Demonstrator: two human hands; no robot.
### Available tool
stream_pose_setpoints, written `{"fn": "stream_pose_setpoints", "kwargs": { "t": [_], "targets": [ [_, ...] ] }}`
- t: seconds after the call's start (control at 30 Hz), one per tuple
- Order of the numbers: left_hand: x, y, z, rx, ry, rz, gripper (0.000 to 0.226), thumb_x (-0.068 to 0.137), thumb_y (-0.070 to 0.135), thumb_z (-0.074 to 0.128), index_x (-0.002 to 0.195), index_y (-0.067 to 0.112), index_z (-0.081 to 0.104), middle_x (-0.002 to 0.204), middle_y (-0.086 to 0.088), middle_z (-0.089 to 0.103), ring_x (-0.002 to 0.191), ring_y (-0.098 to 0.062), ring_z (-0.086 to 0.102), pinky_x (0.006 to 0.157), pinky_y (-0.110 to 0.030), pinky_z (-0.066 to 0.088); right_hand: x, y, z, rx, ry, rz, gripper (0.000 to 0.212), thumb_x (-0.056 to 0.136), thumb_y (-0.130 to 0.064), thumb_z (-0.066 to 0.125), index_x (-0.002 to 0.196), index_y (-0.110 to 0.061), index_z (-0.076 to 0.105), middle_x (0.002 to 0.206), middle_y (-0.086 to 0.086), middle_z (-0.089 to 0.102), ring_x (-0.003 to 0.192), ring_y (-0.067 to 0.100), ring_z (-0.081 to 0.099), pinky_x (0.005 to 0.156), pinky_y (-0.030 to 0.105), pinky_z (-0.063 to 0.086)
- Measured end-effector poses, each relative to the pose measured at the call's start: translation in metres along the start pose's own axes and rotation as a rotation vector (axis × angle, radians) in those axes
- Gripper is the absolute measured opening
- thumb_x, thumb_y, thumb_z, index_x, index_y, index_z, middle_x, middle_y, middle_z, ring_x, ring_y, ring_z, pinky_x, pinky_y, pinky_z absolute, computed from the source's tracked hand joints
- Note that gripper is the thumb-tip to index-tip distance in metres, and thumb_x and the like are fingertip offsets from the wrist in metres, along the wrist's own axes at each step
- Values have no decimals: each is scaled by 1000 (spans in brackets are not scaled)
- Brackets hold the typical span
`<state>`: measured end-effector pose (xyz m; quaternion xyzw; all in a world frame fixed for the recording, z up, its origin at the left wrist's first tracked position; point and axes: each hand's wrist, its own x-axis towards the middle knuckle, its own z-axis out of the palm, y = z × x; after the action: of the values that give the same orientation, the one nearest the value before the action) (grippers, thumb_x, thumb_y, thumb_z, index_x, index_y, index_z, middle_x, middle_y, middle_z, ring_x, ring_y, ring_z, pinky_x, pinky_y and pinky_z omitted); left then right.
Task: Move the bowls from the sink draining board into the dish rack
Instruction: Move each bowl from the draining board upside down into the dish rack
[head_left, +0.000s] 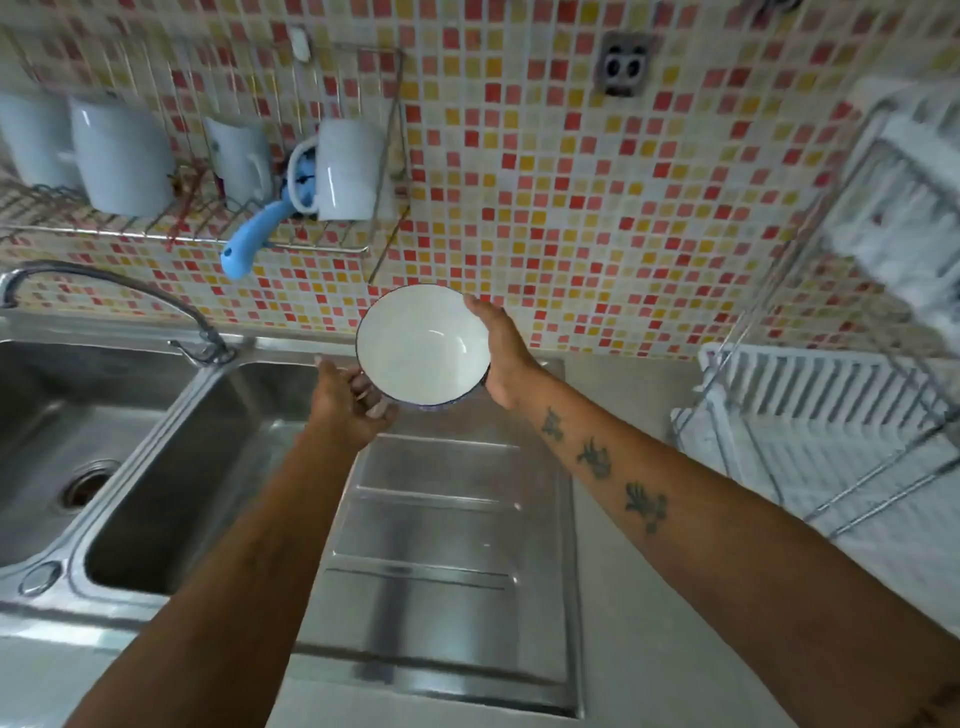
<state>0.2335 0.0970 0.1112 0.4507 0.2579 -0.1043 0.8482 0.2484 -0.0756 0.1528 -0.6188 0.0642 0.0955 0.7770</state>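
Observation:
A white bowl (422, 344) with a dark blue rim is held in the air above the far end of the steel draining board (436, 545), its inside facing me. My left hand (349, 402) grips its lower left edge and my right hand (503, 353) cups its right side. The dish rack (810, 415), white slats in a chrome wire frame, stands on the counter to the right, apart from the bowl. I see no other bowl on the draining board.
A double steel sink (171, 467) with a curved tap (104, 291) lies to the left. A wire wall shelf (197, 228) carries white mugs and a blue-handled utensil (254, 239). The mosaic tiled wall has a socket (626, 65).

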Motion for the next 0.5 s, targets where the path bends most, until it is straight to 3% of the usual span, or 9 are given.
{"fn": "stream_pose_setpoints", "kwargs": {
  "t": [0.07, 0.13, 0.23, 0.3, 0.4, 0.5],
  "targets": [
    [-37, 7, 19, 45, -99, -8, 50, 91, 62, 41, 113, 21, 60, 91, -4, 65, 80, -24, 59, 52, -29, 53, -36, -33, -3, -53, -37, -60, 12, 94, -37, 49, 89, -27, 54, 95, 2, 58, 90, 25, 57, 86, 43, 46],
    [-78, 14, 43, 84, -147, -13, 48, 84, 63, 47, 105, 24, 64, 91, -5, 64, 64, -23, 49, 50, -25, 50, -74, -69, -7, -106, -56, -132, 11, 91, -35, 54, 83, -27, 54, 91, 2, 57, 87, 25, 57, 82, 40, 45],
    [-145, 20, 82, 73, -338, 56, 52, 82, 66, 48, 103, 24, 69, 95, -11, 67, 79, -29, 59, 65, -44, 58, -136, -121, -25, -147, -63, -234, 20, 97, -31, 49, 78, -27, 56, 83, -1, 58, 82, 24, 58, 81, 39, 47],
    [-194, 21, 108, 102, -512, 136, 52, 87, 66, 42, 108, 30, 72, 109, -10, 73, 93, -36, 70, 72, -59, 57, -171, -149, -42, -149, -34, -309, 17, 96, -32, 49, 90, -20, 59, 87, -2, 58, 79, 18, 57, 74, 34, 46],
    [-255, 17, 145, 181, -562, 216, 55, 89, 70, 38, 119, 33, 66, 118, -11, 71, 103, -45, 67, 76, -64, 55, -220, -185, -72, -144, 6, -404, 35, 93, -37, 53, 121, -17, 55, 104, -1, 59, 89, 17, 58, 72, 32, 48],
    [-306, 8, 185, 232, -620, 237, 53, 87, 69, 39, 104, 31, 72, 105, -12, 76, 93, -46, 70, 69, -64, 57, -264, -215, -106, -131, 44, -498, 34, 91, -37, 54, 118, -17, 57, 105, 1, 62, 93, 20, 60, 78, 37, 50]
  ]
}}
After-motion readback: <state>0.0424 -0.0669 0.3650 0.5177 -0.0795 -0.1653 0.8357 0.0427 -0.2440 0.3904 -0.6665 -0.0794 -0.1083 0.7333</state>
